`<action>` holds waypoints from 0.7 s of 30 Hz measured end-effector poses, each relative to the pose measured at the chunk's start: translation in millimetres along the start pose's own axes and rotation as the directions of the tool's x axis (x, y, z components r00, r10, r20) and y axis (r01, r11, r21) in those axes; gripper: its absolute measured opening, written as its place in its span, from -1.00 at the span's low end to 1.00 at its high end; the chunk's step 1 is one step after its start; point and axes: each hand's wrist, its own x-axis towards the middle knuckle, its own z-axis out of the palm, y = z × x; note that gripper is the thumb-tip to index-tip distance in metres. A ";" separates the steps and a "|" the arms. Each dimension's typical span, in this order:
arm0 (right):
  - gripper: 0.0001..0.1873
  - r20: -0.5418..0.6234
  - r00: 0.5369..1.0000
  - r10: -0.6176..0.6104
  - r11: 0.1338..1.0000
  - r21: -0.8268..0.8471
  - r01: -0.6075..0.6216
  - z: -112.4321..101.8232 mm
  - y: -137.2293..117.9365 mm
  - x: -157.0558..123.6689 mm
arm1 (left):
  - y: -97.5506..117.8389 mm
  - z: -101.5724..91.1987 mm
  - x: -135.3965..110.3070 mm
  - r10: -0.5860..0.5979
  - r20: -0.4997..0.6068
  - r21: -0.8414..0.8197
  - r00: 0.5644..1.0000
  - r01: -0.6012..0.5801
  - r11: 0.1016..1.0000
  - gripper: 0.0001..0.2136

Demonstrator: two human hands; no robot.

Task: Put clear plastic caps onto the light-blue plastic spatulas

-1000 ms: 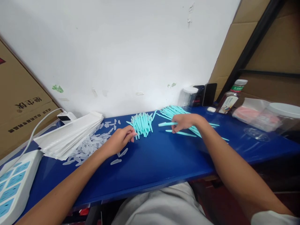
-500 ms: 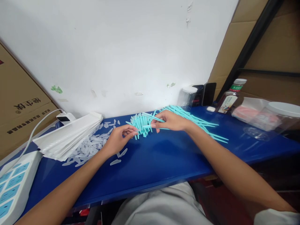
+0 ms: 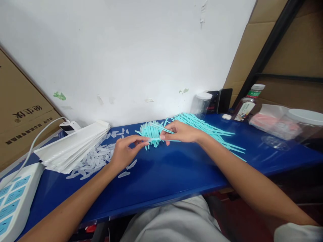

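My left hand (image 3: 127, 149) pinches a small translucent plastic cap (image 3: 150, 138) between thumb and fingertips. The cap sits around the tip of a thin teal stick, whose shaft is between the fingers of my right hand (image 3: 180, 132). A second teal stick (image 3: 165, 129), with a clear cap at its far end, is also in the right hand. Behind the fingertips lies a heap of teal sticks (image 3: 144, 130). Long teal sticks (image 3: 214, 131) spread out to the right. Left of my left hand is a pile of loose translucent caps (image 3: 97, 158).
White flat sleeves (image 3: 73, 146) lie stacked at the left, near a power strip (image 3: 15, 201). A lidded jar (image 3: 202, 104), phones (image 3: 224, 101), a bottle (image 3: 247, 102) and another lidded jar (image 3: 302, 127) stand along the right. A white wall (image 3: 138, 60) rises behind the blue table (image 3: 164, 181).
My hands have come together: the cap in my left hand, apart from the stick tip before, is now around it. The right hand has shifted slightly left.
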 end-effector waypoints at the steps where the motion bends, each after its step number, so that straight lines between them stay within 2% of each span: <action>1: -0.57 0.012 1.000 0.001 1.000 0.003 -0.001 0.8 0.1 0.3 | 0.3 0.6 -0.4 0.010 0.004 -0.006 1.000 -0.010 1.000 -0.89; 6: -0.50 0.059 0.998 -0.009 0.998 0.058 0.006 12.2 1.1 3.0 | 5.7 2.0 -4.1 0.045 0.077 -0.034 0.996 -0.043 0.999 -0.92; 10: -0.49 0.078 0.996 -0.032 0.995 0.095 0.025 23.1 -0.5 5.3 | 11.0 0.4 -4.9 -0.005 0.121 -0.001 0.993 0.005 1.000 -0.85; 13: -0.52 0.062 0.996 -0.058 0.998 0.022 0.056 22.9 -0.8 6.0 | 10.0 -5.5 -0.1 -0.043 0.150 0.100 0.988 0.028 0.995 -0.74; 15: -0.47 0.028 0.999 -0.047 0.995 -0.082 0.049 17.5 1.1 6.0 | 6.6 -13.9 5.5 -0.037 0.209 0.182 0.977 -0.002 0.983 -0.65; 16: -0.45 -0.003 0.999 -0.033 0.988 -0.150 0.033 13.4 2.7 5.8 | 4.2 -19.4 8.5 -0.048 0.258 0.215 0.965 -0.009 0.977 -0.68; 19: -0.48 -0.146 0.989 -0.002 0.939 -0.341 -0.049 -3.3 10.3 4.7 | -4.6 -38.4 15.3 -0.184 0.486 0.264 0.855 0.057 0.963 -0.71; 21: -0.53 -0.265 0.962 0.057 0.876 -0.450 -0.176 -17.1 18.4 3.0 | -10.6 -50.0 17.4 -0.287 0.614 0.316 0.735 0.104 0.943 -0.65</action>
